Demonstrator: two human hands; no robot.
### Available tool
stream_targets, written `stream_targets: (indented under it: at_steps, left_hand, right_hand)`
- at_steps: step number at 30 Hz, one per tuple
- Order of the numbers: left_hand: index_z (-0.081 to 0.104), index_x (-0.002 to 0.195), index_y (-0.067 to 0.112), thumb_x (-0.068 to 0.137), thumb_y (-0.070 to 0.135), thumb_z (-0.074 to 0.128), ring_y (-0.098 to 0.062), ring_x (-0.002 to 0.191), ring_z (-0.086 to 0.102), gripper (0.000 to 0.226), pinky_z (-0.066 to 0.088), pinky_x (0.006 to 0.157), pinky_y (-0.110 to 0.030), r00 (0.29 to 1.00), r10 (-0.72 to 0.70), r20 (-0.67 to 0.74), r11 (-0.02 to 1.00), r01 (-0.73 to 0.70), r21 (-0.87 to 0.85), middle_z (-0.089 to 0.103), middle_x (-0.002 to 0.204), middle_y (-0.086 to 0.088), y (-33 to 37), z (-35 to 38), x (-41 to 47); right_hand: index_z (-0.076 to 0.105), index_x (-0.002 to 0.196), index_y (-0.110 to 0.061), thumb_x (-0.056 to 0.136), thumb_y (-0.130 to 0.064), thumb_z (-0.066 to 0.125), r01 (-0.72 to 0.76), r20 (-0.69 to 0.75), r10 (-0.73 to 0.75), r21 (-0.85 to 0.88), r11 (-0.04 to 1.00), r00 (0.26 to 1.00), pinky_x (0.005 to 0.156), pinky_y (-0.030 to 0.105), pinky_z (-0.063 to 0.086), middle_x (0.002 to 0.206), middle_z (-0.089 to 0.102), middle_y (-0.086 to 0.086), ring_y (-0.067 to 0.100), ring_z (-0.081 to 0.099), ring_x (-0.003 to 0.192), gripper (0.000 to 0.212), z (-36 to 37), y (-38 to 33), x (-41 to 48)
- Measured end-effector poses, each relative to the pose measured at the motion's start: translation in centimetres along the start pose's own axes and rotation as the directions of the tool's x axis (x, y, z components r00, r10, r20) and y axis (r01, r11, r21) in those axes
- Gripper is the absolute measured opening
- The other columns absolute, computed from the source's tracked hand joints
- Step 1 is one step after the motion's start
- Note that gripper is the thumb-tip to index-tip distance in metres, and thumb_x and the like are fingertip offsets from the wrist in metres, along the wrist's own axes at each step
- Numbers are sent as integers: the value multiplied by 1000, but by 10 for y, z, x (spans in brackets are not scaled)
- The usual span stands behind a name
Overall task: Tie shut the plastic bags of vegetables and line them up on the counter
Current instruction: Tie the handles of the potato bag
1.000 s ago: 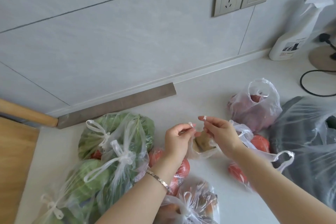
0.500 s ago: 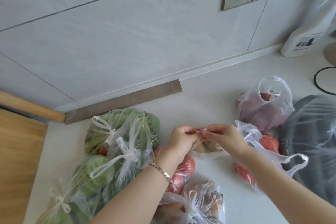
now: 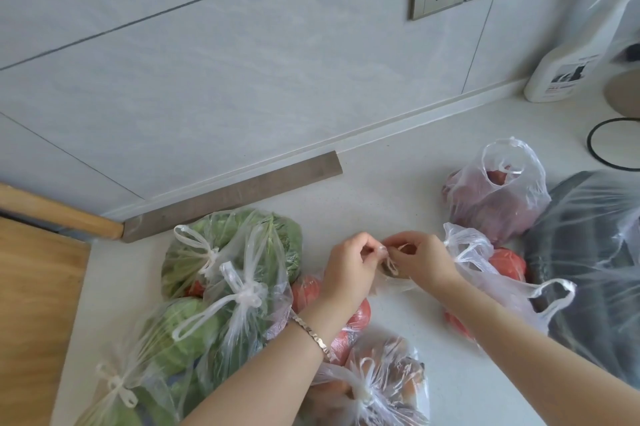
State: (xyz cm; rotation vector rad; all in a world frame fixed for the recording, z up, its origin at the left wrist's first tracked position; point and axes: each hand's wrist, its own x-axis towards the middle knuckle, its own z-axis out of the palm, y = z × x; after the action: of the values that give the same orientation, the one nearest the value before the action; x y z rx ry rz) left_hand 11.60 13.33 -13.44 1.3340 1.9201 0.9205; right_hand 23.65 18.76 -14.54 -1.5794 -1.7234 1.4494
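Left hand (image 3: 346, 266), right hand (image 3: 423, 261): each pinching a handle of small bag (image 3: 394, 282), mid-knot. Risk: loose knot from slippery plastic.

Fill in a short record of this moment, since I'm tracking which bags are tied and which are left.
left hand: pinches one handle of the small bag
right hand: pinches the other handle, close to the left hand
small bag: on the counter between the hands; cannot tell if the knot is done
tied: greens bags at left; front bag by the left wrist
untied: purple vegetable bag, tomato bag, handles loose
by the wall: spray bottle
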Motion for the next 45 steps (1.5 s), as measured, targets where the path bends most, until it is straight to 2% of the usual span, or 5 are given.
stream_targets:
  at_steps: [8, 21, 28, 34, 45]
  left_hand:
    - [66, 78, 9, 78, 11, 70, 9, 53, 59, 5, 42, 53, -3, 967, -253, 24, 921, 249, -298, 64, 69, 4, 2, 1, 10]
    - [62, 78, 5, 80, 9, 67, -25, 78, 66, 7, 53, 76, -33, 945, -324, -45, 925, 307, -226, 71, 85, -15, -2, 0, 23]
    - [63, 87, 0, 83, 6, 61, -28, 85, 67, 8, 54, 79, -37, 937, -345, -55, 928, 331, -170, 70, 89, -16, -10, 0, 24]
    - [58, 68, 8, 79, -2, 58, -20, 69, 68, 15, 54, 56, -21, 872, -489, -19, 813, 447, -373, 68, 77, -2, -5, -1, 33]
    - [66, 98, -6, 86, 11, 58, -34, 93, 65, 22, 51, 73, -34, 748, -658, -86, 743, 664, 88, 68, 99, -23, -73, -10, 49]
  right_hand:
    - [72, 71, -25, 77, 7, 65, 46, 177, -112, 342, 938, 978, 63, 22, 48, 69, 71, -5, 14, 58, 63, 34, -14, 4, -7]
    - [68, 66, -7, 79, -16, 68, 334, -246, -344, -84, 939, 906, 61, 3, 37, 67, 62, -1, 6, 53, 62, 16, -9, 5, -4]
    - [55, 52, -24, 71, -24, 74, 231, -299, -214, 21, 973, 930, 49, 5, 35, 48, 49, -17, 1, 47, 44, 27, -9, -2, -7]
    - [55, 59, -10, 88, -25, 56, -112, 82, 86, 416, 902, 993, 52, 17, 33, 57, 48, -2, 8, 39, 52, 32, -10, -11, 4]
    - [42, 49, -15, 88, -35, 51, -219, -223, 168, -226, 949, 960, 46, 27, 31, 46, 43, -2, 15, 40, 44, 45, -19, 57, -11]
